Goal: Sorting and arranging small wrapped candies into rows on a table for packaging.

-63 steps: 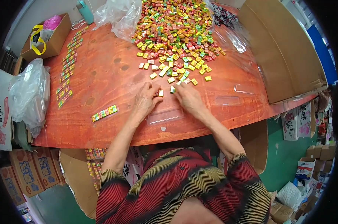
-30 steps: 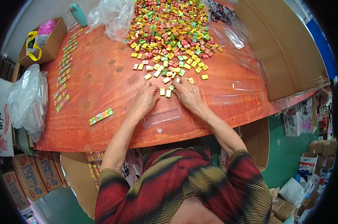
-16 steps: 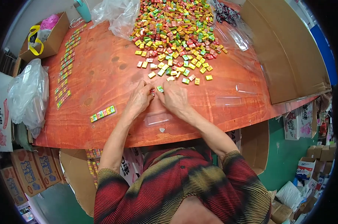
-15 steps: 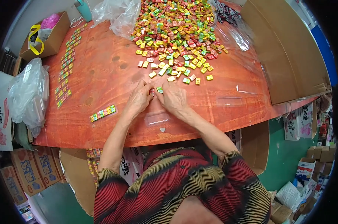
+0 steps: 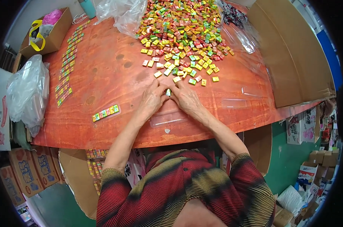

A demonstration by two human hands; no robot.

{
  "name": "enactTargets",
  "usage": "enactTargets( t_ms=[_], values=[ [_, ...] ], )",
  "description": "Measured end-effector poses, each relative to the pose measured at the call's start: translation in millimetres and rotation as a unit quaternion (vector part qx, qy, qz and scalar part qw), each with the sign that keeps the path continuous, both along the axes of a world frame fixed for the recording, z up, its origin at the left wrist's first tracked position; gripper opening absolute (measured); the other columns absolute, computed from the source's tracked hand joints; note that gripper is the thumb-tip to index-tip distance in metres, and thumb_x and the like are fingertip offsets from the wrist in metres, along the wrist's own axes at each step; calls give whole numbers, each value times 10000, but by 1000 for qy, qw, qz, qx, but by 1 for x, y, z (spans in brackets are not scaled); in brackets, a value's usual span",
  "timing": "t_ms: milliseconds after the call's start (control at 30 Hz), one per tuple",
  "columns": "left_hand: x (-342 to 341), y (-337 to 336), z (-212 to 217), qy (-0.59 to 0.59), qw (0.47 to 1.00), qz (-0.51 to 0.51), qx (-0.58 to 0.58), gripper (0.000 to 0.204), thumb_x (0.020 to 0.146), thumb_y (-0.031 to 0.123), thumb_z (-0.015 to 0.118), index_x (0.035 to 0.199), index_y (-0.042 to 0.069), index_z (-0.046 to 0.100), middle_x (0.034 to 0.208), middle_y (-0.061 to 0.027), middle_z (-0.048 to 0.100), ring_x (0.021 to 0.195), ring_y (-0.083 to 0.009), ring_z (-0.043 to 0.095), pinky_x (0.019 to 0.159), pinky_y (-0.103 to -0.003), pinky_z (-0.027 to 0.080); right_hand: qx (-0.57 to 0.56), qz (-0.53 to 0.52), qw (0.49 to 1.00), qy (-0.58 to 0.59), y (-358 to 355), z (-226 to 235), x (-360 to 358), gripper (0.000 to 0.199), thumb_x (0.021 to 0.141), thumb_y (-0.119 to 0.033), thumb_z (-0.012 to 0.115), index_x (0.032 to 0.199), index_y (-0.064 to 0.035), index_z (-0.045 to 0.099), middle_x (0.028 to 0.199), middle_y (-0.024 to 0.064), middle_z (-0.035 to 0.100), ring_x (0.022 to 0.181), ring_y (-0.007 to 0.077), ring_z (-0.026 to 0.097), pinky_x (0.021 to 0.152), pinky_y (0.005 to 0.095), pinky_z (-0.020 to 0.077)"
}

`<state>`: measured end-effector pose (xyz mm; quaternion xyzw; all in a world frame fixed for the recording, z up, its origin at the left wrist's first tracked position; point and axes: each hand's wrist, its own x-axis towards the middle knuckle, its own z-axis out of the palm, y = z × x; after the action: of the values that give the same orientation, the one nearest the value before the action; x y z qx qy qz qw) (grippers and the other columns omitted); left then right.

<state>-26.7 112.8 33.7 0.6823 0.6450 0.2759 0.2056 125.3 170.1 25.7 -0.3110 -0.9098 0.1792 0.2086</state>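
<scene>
My left hand (image 5: 152, 101) and right hand (image 5: 186, 99) have closed together just below the candy pile (image 5: 181, 34), pinching a gathered candy row (image 5: 168, 92), now lifted off the surface (image 5: 103, 75).

reddish wooden table (image 5: 103, 75) carrying: heap of small coloured candy blocks (image 5: 179, 34), packed candy strip (image 5: 105, 112), rows of strips (image 5: 67, 62), clear plastic sleeves (image 5: 167, 117), cardboard sheet (image 5: 292, 53).

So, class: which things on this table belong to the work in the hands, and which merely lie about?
In the work:
left hand
right hand
small sweets pinched between them
loose sweet pile
clear tray
filled strip

Lying about:
plastic bag
cardboard box
cardboard sheet
</scene>
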Motion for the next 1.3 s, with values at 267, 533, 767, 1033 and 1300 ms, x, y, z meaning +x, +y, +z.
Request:
enactTargets(
  t_ms=[267,533,767,1033,1300],
  values=[
    [10,4,2,11,1000,1,-3,375,679,81,677,1024,42,533,926,-126,463,872,-305,521,740,-380,439,-46,-48,998,-11,12,17,33,275,775,-105,569,1042,-73,510,924,134,500,843,318,526,678,400,442],
    [3,4,8,-32,999,-5,-32,353,691,49,662,1016,31,525,977,-133,464,910,-303,510,787,-363,429,94,-88,990,-57,35,-2,45,149,760,-75,534,901,-29,522,849,151,513,781,316,537,627,413,438],
    [-3,0,7,-29,999,0,-18,334,699,13,640,1011,19,521,976,-131,466,911,-296,514,791,-352,432,41,-110,992,-48,21,1,54,133,771,-79,508,890,-22,492,828,160,512,740,330,545,566,424,452],
    [-8,2,5,-24,999,5,-36,271,709,17,614,967,6,532,955,-123,465,857,-268,522,756,-344,433,-7,-127,987,-99,18,14,58,214,765,-147,575,913,-11,501,840,168,530,758,345,560,600,431,467],
    [-19,-4,5,-38,999,12,-37,308,679,7,628,974,10,541,933,-137,488,884,-316,522,762,-392,434,25,-49,998,15,3,27,17,213,733,-168,618,835,-7,521,784,168,524,734,311,545,627,395,448]
  ],
)
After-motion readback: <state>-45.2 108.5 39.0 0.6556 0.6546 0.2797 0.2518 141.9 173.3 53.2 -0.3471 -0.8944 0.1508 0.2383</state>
